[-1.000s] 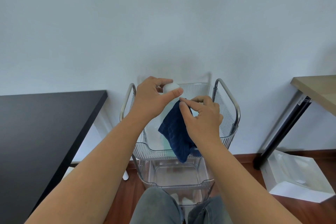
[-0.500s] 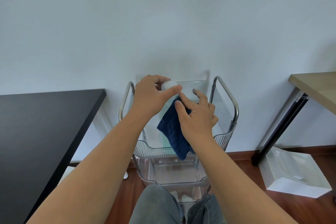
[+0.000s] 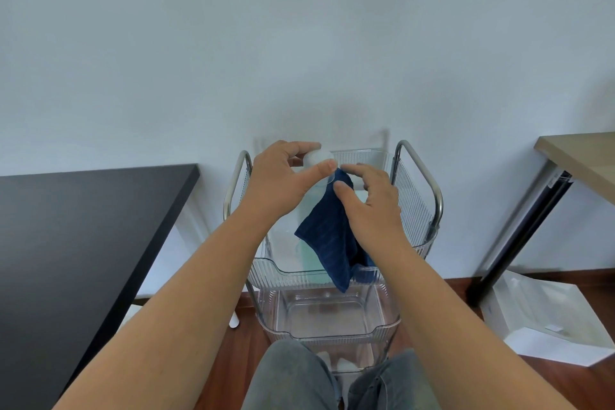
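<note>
My left hand grips a clear bottle with a white cap by its top, thumb and fingers round the cap. The bottle's transparent body hangs below, mostly hidden behind my hands and hard to make out. My right hand holds a dark blue cloth against the bottle just under the cap; the cloth hangs down over the front rim of the cart. Both hands are above the top tier of a clear plastic cart with metal handles.
A black table stands at the left and a light wooden table with a black leg at the right. A white open box lies on the wood floor at the right. My knees in grey trousers are at the bottom.
My right hand has slid the blue cloth up along the bottle toward the cap. My left hand keeps its hold on the cap and has barely moved.
</note>
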### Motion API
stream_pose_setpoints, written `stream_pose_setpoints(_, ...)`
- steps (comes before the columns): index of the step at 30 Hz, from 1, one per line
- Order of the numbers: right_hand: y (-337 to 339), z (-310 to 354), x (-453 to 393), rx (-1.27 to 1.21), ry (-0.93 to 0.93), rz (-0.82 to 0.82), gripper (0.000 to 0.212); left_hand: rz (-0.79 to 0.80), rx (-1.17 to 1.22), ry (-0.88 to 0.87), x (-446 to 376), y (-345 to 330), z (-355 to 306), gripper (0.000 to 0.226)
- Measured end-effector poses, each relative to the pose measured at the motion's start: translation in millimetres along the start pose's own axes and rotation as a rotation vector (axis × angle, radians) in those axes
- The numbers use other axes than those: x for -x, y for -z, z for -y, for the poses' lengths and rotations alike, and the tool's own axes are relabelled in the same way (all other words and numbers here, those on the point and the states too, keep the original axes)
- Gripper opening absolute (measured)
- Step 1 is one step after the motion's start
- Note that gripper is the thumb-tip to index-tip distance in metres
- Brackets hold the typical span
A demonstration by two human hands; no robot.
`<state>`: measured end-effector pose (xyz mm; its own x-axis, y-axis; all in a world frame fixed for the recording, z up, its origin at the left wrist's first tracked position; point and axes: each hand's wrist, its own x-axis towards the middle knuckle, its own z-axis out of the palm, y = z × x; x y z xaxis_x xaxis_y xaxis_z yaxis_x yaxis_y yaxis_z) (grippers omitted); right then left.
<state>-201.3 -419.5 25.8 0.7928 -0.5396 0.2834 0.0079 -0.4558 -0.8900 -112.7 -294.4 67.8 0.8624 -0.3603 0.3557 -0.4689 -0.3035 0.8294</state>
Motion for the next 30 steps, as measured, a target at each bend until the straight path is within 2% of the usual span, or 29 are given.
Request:
stream_pose_setpoints(4,0,2,-3,0.021,0.01,-0.02,0.013,0.016,0.02,-0.008,-2,1,1,0.033)
stream_pose_setpoints(11,7,6,-28,0.127,0.006,0.107,0.019,0.053,0.012,-0.028,-3,4,7,0.029)
stream_pose_setpoints(15,12,7,-41,0.085,0.0,0.238,0.021,0.073,0.026,-0.027,-4,5,8,0.033)
stream_pose_setpoints(17,17,6,-44,-0.083,0.005,0.335,0.023,0.074,0.021,-0.037,-2,6,8,0.035)
stream_pose_setpoints(20,20,5,-39,-0.276,-0.037,0.387,0.024,0.055,0.007,-0.062,4,6,8,0.052)
stream_pose_setpoints(23,20,1,-36,-0.259,-0.03,0.381,0.027,0.068,-0.031,0.011,18,0,18,0.096)
stream_pose_setpoints(25,21,0,-37,-0.269,-0.029,0.39,0.028,0.028,0.002,0.078,29,-9,25,0.107)
stream_pose_setpoints(30,27,-1,-38,-0.271,0.005,0.4,0.028,-0.057,0.137,0.108,35,-25,31,0.085)
